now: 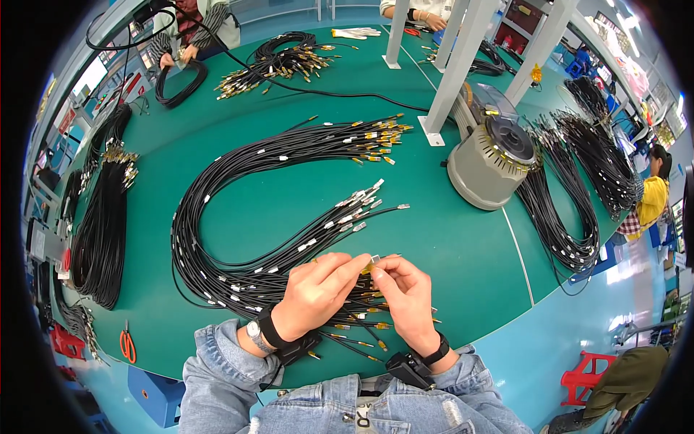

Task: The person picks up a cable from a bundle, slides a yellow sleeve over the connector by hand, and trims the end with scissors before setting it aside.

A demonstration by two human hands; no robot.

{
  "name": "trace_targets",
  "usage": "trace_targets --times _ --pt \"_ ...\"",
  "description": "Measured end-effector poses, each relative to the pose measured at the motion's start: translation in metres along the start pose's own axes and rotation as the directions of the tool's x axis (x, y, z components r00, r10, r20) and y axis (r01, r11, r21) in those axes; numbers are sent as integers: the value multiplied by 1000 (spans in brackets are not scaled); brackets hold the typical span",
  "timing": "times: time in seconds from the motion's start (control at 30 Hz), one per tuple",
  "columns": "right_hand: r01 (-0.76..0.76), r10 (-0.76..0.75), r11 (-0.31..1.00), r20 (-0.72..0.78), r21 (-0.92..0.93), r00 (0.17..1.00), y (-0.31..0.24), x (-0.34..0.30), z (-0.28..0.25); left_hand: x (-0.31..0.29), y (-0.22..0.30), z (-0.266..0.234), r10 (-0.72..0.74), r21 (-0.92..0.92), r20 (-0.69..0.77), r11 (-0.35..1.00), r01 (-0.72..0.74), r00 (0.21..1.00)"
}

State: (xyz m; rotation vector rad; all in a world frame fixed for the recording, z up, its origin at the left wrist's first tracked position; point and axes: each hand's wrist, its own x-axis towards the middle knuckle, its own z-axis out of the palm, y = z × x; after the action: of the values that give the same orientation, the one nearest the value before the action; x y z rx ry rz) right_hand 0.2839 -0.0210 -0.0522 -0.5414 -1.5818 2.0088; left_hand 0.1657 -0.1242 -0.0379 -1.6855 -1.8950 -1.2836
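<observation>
Pinched between the fingertips of both hands is a small cable connector (pixel 374 259), with a silver end and a yellow part beneath. My left hand (pixel 314 295) is closed on it from the left, and my right hand (pixel 408 298) grips it from the right. Fingers hide most of the piece and any cable behind it. Around and under the hands lies a large U-shaped bundle of black cables (pixel 189 217). White tags dot the cables. One set of ends points right with yellow-sleeved tips (pixel 376 137); others, nearer, have silver-white tips (pixel 354 210).
A grey round machine (pixel 486 170) stands right of the bundle, beside white metal posts (pixel 455 76). More cable bundles lie left (pixel 101 239) and right (pixel 560 195). Orange-handled scissors (pixel 127 343) rest near the table's front-left edge. Across the green table (pixel 448 253), a co-worker (pixel 191 29) handles a coiled cable (pixel 181 83).
</observation>
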Motion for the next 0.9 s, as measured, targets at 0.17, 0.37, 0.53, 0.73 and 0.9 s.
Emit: trace_targets --times 0.17,0.37,0.53,0.73,0.9 --pt "-79 80 996 -13 35 997 -1 -1 0 1 -2 -1 46 66 -67 997 -41 997" --pt "33 -34 995 13 96 999 -5 -2 7 0 -1 2 50 70 -68 997 -45 996" --pt "80 -80 997 21 18 997 -1 -1 4 0 0 2 15 33 -79 999 -13 997" --pt "78 -78 997 23 4 997 -1 -1 3 1 2 0 -22 46 -54 999 25 998" --pt "109 -109 994 -2 17 994 0 -1 2 2 3 -2 -87 57 -56 994 90 995"
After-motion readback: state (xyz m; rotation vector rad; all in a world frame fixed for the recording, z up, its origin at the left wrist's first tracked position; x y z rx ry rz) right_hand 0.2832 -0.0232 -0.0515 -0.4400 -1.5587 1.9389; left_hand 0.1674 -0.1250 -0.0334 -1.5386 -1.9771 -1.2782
